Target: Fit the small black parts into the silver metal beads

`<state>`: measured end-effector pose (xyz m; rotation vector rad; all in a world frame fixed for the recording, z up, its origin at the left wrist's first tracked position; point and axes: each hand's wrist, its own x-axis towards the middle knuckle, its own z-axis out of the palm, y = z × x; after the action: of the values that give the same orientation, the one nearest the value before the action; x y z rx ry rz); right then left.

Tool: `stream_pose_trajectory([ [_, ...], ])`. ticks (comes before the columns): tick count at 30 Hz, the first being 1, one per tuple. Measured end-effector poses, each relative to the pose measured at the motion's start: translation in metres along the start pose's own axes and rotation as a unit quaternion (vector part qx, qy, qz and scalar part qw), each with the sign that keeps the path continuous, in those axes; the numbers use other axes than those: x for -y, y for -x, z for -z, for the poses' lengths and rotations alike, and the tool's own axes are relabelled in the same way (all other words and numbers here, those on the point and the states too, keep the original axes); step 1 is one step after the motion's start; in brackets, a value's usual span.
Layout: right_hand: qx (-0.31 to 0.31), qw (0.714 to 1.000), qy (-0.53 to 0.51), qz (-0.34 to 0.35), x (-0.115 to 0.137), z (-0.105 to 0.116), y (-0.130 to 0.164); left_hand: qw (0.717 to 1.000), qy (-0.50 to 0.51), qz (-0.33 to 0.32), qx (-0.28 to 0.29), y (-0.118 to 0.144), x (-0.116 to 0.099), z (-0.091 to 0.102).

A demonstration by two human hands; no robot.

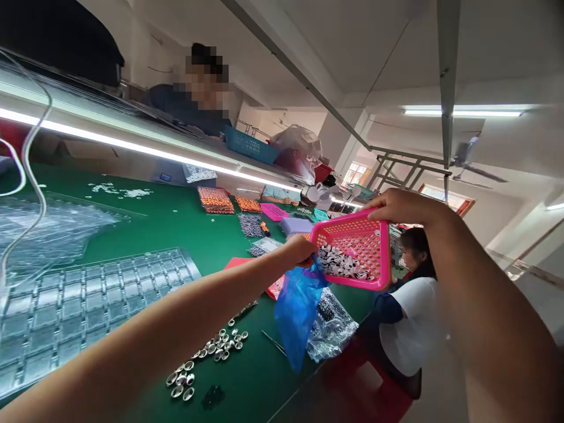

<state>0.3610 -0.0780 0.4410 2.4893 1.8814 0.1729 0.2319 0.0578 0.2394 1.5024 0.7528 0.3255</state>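
My right hand (400,207) is closed on the upper rim of a pink plastic basket (385,258), which is tilted above the table. Small black-and-white pieces (341,262) lie heaped along the basket's lower side. At the basket's left edge, my left hand (302,251) is closed on the top of a blue plastic bag (297,308). The bag hangs down under the basket; whether those fingers also touch the basket is hidden. Below my left forearm are several shiny oval metal rings (222,345) and a pair of tweezers (274,342).
A clear compartment tray (101,302) and plastic sheets (53,226) cover the green table's left part. Clear plastic packaging (332,326) lies beside the bag. Stacked orange trays (215,201) stand farther back. A seated person (409,323) is close on the right; another stands behind the lit shelf.
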Motion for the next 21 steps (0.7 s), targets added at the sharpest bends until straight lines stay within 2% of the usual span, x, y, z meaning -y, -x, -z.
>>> stream_pose_trajectory([
  [3,0.049,0.998,-0.002,0.025,0.010,-0.013,-0.028,1.000,0.013,-0.001,-0.012,-0.012,0.013,0.012],
  [8,0.063,0.997,0.001,0.036,0.020,-0.034,-0.061,0.999,0.044,-0.007,-0.023,-0.029,0.029,0.026],
  [15,0.061,0.996,0.018,0.063,0.022,-0.049,-0.094,0.996,0.082,-0.004,-0.041,-0.037,0.029,0.032],
  [21,0.064,0.995,0.034,0.066,0.023,-0.058,-0.111,0.994,0.091,0.011,-0.054,-0.047,0.032,0.033],
])
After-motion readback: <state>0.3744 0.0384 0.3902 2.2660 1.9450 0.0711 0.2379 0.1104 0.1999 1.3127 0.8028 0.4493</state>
